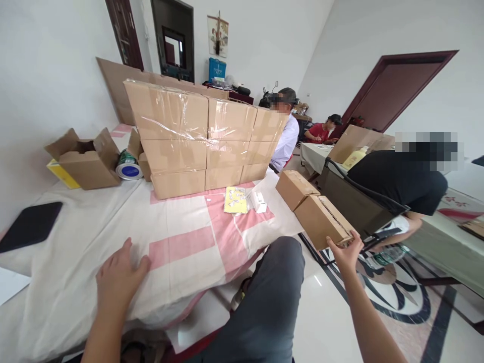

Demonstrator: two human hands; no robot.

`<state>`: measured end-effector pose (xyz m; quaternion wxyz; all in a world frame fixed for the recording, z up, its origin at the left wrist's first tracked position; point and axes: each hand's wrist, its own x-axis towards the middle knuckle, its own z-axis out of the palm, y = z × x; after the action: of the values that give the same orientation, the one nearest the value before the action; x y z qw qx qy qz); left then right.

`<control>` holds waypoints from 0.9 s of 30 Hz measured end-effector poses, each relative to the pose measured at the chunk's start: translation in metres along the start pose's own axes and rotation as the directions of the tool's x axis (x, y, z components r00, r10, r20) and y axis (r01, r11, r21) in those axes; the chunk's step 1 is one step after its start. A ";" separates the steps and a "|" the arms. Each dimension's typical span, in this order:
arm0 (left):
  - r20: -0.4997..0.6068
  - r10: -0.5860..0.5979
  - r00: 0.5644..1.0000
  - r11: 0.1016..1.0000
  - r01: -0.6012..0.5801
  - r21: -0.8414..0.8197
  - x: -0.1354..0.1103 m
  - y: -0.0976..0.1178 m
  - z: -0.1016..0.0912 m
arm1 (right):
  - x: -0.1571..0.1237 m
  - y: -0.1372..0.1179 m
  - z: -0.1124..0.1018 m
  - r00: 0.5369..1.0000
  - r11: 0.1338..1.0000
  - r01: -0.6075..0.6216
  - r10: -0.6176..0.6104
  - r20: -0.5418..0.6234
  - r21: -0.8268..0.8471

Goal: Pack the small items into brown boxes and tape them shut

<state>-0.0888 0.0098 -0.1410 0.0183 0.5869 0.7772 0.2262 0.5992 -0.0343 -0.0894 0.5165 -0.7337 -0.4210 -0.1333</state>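
Observation:
My right hand (pixel 346 248) grips the near end of a closed cardboard box (pixel 323 219), thumb on one side and fingers on the other. That box touches a second cardboard box (pixel 297 189) at the table's right edge. Over the tablecloth (pixel 181 247) my left hand (pixel 123 269) is spread with nothing in it. Farther in lie a yellow card (pixel 235 200) with small pieces on it and a small white box (pixel 259 202). Behind them stands a wall of taped cardboard boxes (pixel 206 141).
At the left are an open cardboard box (pixel 88 159), a can (pixel 129 166) on its side and a black tablet-like slab (pixel 30 226). A person in black (pixel 393 176) bends beside a dark chair (pixel 340 201) at right. Other people sit farther back.

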 end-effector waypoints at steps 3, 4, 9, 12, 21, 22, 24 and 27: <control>0.033 -0.009 0.999 1.000 0.008 0.010 0.001 0.001 -0.001 | -0.002 0.001 0.003 0.999 0.999 0.040 -0.040 -0.017 -0.018; 0.040 -0.010 0.999 1.000 0.009 0.016 0.001 0.001 -0.001 | -0.002 0.002 0.003 0.999 0.999 0.042 -0.042 -0.006 -0.013; 0.044 -0.006 0.999 1.000 0.005 0.029 0.001 0.003 -0.001 | 0.002 0.005 0.004 0.998 0.999 0.030 -0.028 0.063 -0.022; 0.045 -0.003 0.999 1.000 0.002 0.027 0.001 0.003 0.000 | 0.003 0.006 0.003 0.996 0.999 0.041 -0.038 0.080 -0.029; -0.043 0.085 0.995 0.991 -0.089 -0.104 0.000 -0.007 0.011 | 0.005 0.007 0.002 0.987 0.993 0.102 -0.095 0.127 -0.050; -0.042 0.083 0.996 0.990 -0.087 -0.106 0.000 -0.007 0.012 | 0.006 0.008 0.002 0.987 0.992 0.108 -0.099 0.128 -0.063; -0.031 0.067 0.997 0.994 -0.070 -0.090 0.000 -0.007 0.012 | 0.011 0.011 0.002 0.985 0.988 0.126 -0.114 0.128 -0.091; -0.006 0.049 0.999 0.998 -0.049 -0.037 0.000 -0.006 0.011 | 0.020 0.014 0.004 0.982 0.984 0.142 -0.126 0.143 -0.106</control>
<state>-0.0910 0.0120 -0.1532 0.0215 0.6046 0.7584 0.2425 0.6210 -0.0228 -0.0882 0.4330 -0.7396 -0.4954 -0.1417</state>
